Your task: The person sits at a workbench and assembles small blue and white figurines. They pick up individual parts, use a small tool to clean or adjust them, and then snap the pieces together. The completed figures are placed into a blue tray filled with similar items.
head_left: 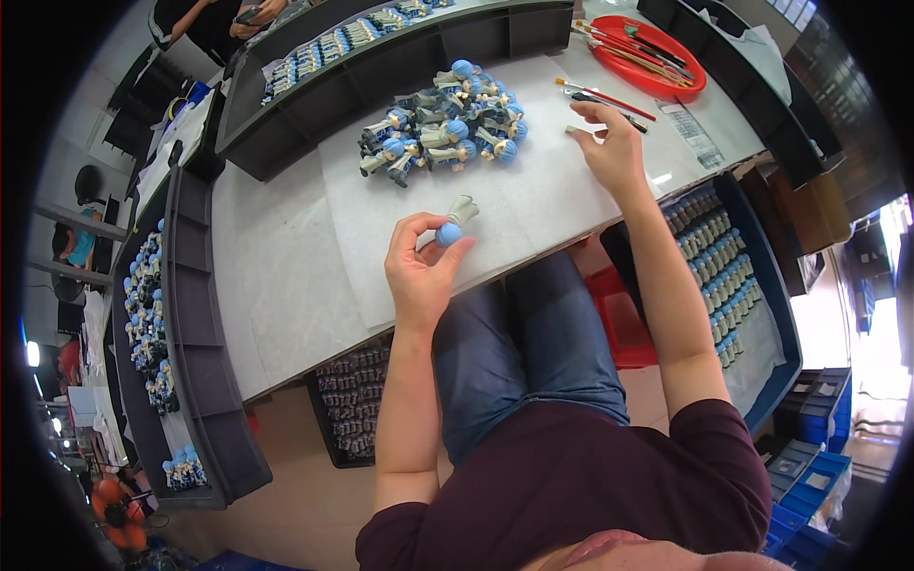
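Observation:
My left hand (pixel 419 271) grips a small figurine (pixel 460 211) with round blue hair and a pale grey coat, held tilted above the white sheet near the table's front edge. Farther right, my right hand (pixel 612 147) is raised over the table with thumb and fingertips drawn together. A tiny dull piece (pixel 570 129) shows at its fingertips, too small to name. Beyond both hands lies a heap of similar blue-haired figurines (pixel 443 130). A red-handled paintbrush (pixel 609 100) lies on the table just past my right hand.
A red oval tray (pixel 693 68) of brushes and tools stands far right. Dark bins of figurines stand at the back (pixel 357 108) and left (pixel 197 314). Right of my lap, a blue crate (pixel 785 314) holds rows of figurines. Another crate (pixel 328 433) sits below the table. Someone's hands (pixel 259 17) show far left.

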Motion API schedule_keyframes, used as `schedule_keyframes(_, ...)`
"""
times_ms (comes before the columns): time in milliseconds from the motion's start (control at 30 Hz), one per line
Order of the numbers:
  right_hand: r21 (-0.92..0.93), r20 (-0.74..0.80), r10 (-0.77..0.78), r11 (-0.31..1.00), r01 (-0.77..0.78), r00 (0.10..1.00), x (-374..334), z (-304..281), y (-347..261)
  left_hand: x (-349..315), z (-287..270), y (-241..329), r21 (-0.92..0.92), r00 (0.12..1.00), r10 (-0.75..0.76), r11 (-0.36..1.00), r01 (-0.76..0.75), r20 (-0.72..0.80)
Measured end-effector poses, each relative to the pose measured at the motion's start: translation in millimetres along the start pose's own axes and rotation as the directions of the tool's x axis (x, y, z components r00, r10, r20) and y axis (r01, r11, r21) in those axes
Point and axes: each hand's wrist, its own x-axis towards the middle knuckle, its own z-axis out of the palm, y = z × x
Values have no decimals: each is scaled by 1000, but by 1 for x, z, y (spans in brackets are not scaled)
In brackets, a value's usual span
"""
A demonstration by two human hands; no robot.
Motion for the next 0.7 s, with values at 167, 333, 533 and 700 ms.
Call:
schedule_keyframes(167, -223, 332, 162, 971, -90, 929, 18, -7, 30, 1, 2, 4, 183, 998, 29, 982, -37, 49)
schedule_keyframes(333, 186, 259, 22, 980, -72, 966, -17, 10, -28, -1, 0, 0, 152, 1000, 8, 988, -11, 23)
schedule_keyframes(533, 380, 282, -84, 924, -31, 956, -69, 45, -79, -1, 1, 8, 18, 990, -136, 991, 136, 29)
schedule_keyframes(700, 508, 215, 159, 825, -249, 964, -77, 66, -87, -1, 0, 9, 29, 990, -134, 991, 133, 45)
